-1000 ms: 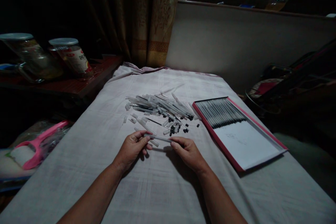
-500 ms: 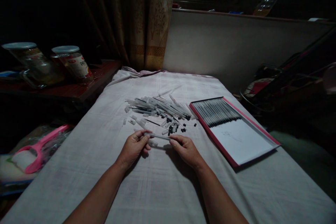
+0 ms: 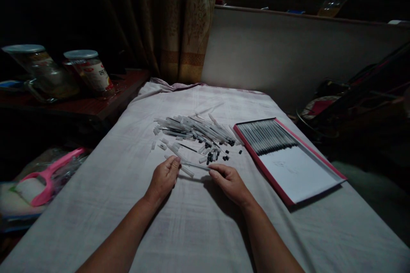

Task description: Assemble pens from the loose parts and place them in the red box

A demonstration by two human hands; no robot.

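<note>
A heap of clear pen barrels, refills and small black caps point(image 3: 195, 133) lies on the white cloth point(image 3: 192, 222). My right hand point(image 3: 228, 182) pinches one end of a clear pen barrel point(image 3: 194, 165) that points left. My left hand point(image 3: 163, 179) rests on the cloth with its fingers curled down over the barrel's other end and a loose clear piece point(image 3: 187, 171). Whether it grips anything is hidden. A red-rimmed shallow box point(image 3: 307, 179) to the right holds a row of finished pens point(image 3: 267, 136) at its far end.
Two glass jars point(image 3: 88, 70) stand on a dark wooden shelf point(image 3: 92, 104) at the left. A pink-handled roller point(image 3: 45, 177) lies lower left. A curtain point(image 3: 188, 21) and a pale wall are behind the cloth. Dark clutter point(image 3: 352, 94) sits at the right.
My left hand has turned palm-down and moved forward onto the cloth, no longer pinching the barrel from the side. The right hand stays on the barrel's end.
</note>
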